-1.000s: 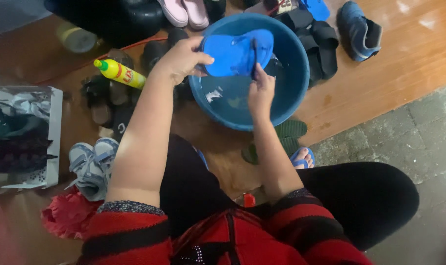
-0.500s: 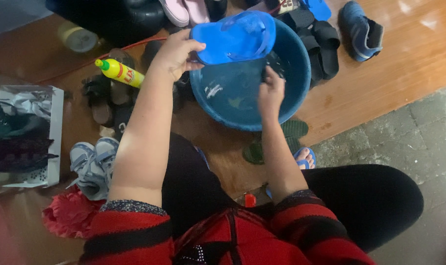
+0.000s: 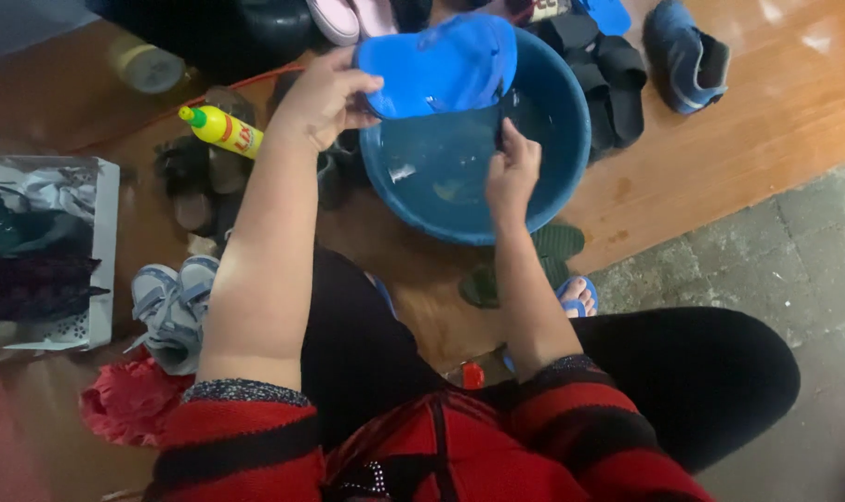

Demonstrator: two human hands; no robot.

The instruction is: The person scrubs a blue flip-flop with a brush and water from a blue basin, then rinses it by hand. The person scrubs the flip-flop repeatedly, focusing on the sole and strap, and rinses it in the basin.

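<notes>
While a second ago it lay over the water, the blue slipper [image 3: 438, 67] now rides higher at the blue basin [image 3: 552, 121] rim. Left hand [image 3: 322, 98] grip holds its heel; right hand [image 3: 511, 172] grip closes on something dark.

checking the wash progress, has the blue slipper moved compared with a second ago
Yes. The blue slipper, held in the left hand, has moved up from over the middle of the blue basin to its far rim.

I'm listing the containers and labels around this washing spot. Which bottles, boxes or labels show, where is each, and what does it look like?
Yellow bottle: lies on the floor left of the blue basin, green cap, red label patch.
Pale jar: top left, round, yellowish, blurred.
White box: left edge, open, holding dark and grey cloth.
No screens or signs.
</notes>
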